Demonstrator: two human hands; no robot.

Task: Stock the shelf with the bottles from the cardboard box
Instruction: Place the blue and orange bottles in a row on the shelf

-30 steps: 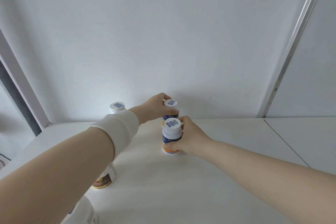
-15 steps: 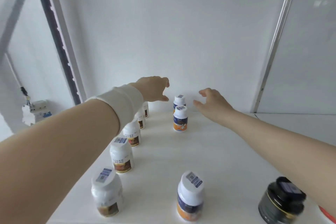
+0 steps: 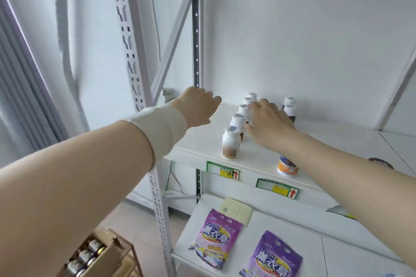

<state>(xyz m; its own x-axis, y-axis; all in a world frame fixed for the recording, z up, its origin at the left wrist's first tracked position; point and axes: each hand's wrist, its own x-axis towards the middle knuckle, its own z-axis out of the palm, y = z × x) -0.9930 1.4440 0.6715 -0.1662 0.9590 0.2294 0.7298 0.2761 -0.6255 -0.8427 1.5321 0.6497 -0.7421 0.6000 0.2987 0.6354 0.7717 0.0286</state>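
Bottle row (image 3: pixel 237 122) left — free shelf (image 3: pixel 360 139) right

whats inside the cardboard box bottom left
The cardboard box holds bottles with shiny caps, several showing in a row. The flap and the picture's edge cover the rest, so the count is unclear.

White-capped bottles (image 3: pixel 230 143) stand upright in a row, centre frame, on the white shelf (image 3: pixel 256 159). Lower left, the open cardboard box (image 3: pixel 110 261) holds more.
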